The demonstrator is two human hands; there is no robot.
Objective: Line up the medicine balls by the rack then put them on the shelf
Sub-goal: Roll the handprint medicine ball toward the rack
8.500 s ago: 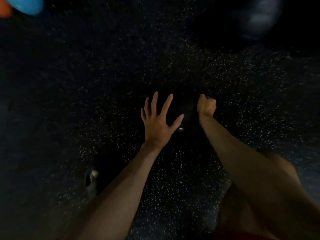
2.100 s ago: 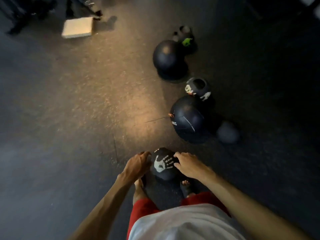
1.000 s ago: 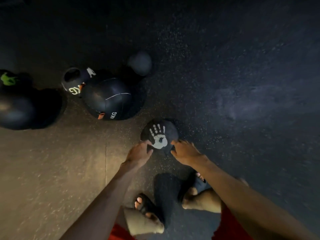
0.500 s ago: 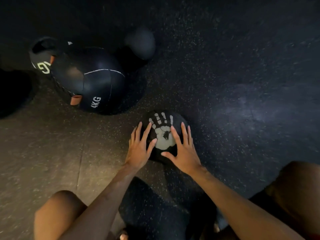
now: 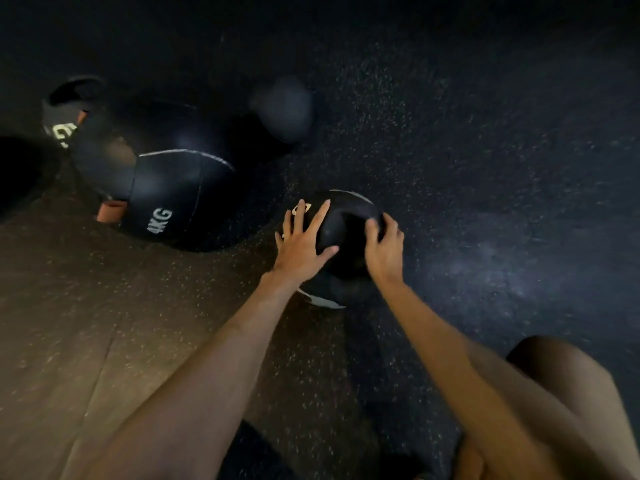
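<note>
A small black medicine ball [image 5: 346, 230] with white markings lies on the dark speckled floor in the middle of the view. My left hand [image 5: 304, 242] rests flat on its left side with the fingers spread. My right hand [image 5: 386, 245] grips its right side, fingers curled over the top. To the left sits a large black ball marked 4KG [image 5: 173, 195]. Behind that one a black ball with pale lettering [image 5: 65, 112] shows partly. A small plain dark ball [image 5: 284, 109] lies farther back.
The rubber floor [image 5: 485, 168] stretches open to the right and far side. A warm light patch covers the floor at the lower left. My bare knee [image 5: 561, 372] shows at the lower right. No rack or shelf is in view.
The small ball has rolled under my hands, so its white handprint no longer faces up. My right hand went from flat fingers to a curled grip. The camera moved closer.
</note>
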